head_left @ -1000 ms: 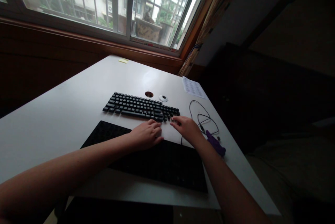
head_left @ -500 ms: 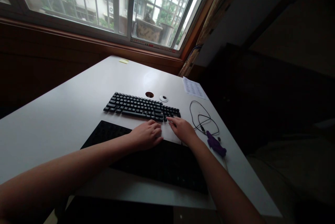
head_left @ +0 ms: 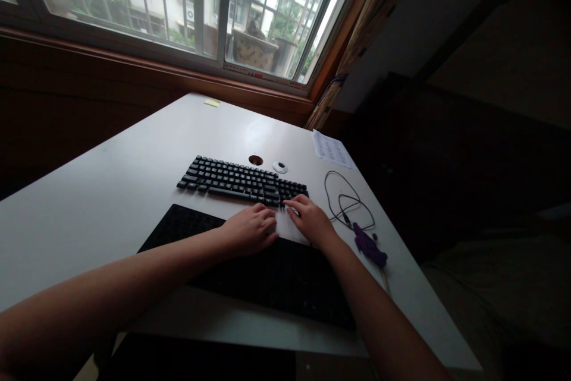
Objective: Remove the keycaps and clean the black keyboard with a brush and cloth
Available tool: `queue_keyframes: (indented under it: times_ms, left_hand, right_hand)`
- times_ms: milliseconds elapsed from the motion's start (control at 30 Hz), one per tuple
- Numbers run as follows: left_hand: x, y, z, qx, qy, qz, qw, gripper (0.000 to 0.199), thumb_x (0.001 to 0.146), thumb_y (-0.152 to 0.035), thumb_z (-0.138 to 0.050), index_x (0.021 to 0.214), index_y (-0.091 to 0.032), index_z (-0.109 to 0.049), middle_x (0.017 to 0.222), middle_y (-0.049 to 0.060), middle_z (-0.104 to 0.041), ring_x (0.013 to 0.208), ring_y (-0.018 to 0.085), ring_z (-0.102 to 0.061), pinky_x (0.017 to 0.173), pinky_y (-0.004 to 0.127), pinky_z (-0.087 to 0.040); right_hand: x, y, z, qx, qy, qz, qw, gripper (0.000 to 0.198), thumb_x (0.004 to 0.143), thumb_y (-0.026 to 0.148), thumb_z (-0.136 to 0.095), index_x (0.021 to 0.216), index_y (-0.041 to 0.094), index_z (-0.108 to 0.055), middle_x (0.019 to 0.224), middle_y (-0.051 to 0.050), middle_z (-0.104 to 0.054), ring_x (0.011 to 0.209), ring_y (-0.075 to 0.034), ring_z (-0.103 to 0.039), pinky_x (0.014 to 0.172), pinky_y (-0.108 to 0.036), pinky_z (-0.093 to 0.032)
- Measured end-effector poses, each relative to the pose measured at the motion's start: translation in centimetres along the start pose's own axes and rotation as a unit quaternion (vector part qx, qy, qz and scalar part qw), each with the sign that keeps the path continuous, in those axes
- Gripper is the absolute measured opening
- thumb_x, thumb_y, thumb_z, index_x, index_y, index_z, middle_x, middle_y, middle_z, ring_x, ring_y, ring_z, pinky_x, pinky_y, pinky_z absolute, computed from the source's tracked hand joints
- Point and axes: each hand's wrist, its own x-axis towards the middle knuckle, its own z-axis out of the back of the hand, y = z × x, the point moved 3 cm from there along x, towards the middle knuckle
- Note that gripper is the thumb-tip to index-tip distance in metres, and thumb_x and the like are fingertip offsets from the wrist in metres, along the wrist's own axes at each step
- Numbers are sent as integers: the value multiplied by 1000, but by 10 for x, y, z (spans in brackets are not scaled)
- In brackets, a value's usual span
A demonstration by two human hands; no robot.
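Black keycaps [head_left: 232, 180] lie on the white desk in a keyboard layout, with desk showing between some of them. Nearer to me is a dark keyboard base [head_left: 285, 277], partly covered by my forearms. My left hand [head_left: 252, 228] is over its far edge, fingers curled in and close together; whatever they may hold is hidden beneath. At the lower right of the keycaps, my right hand [head_left: 310, 222] reaches in with its index finger stretched to a small keycap. A gap shows between that finger and the thumb.
To the right lie a looped black cable [head_left: 350, 200] and a purple object [head_left: 370, 245] by the desk edge. A printed sheet [head_left: 332, 149] is at the far right corner. Behind the keycaps are a round desk hole [head_left: 256, 160] and a white ring-shaped cover [head_left: 280, 167]. Yellow notes [head_left: 212, 103] lie near the window.
My right index finger has shifted slightly at the lower-right keycaps, and its gap to the thumb shows more. My left hand is nearly still. The view has moved very slightly.
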Motion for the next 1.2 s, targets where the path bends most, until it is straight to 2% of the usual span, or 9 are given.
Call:
queue_keyframes:
  times_ms: [467, 733, 1200]
  left_hand:
    - [0, -2, 1, 1, 16, 3, 1000, 23, 99, -35, -57, 100, -15, -68, 115, 12, -69, 111, 26, -61, 101, 40, -47]
    - [-1, -1, 0, -7, -4, 5, 1000, 22, 99, -34, -57, 100, -15, -68, 117, 12, -69, 113, 26, -60, 101, 40, -47]
    - [-1, -2, 1, -1, -4, 3, 1000, 22, 98, -33, -58, 100, -14, -68, 116, 13, -69, 115, 27, -61, 102, 41, -48]
  right_hand:
    - [0, 4, -3, 17, 12, 1, 1000, 30, 98, 28, -56, 125, 27, -70, 117, -5, -70, 100, -19, -69, 91, -30, -54]
    - [-1, 7, -2, 11, 14, 1, 1000, 30, 98, 27, -57, 125, 26, -70, 117, -5, -70, 101, -19, -69, 91, -30, -53]
    - [0, 6, -4, 13, 9, 9, 1000, 29, 98, 27, -57, 125, 24, -70, 118, -5, -70, 101, -19, -69, 91, -30, -53]
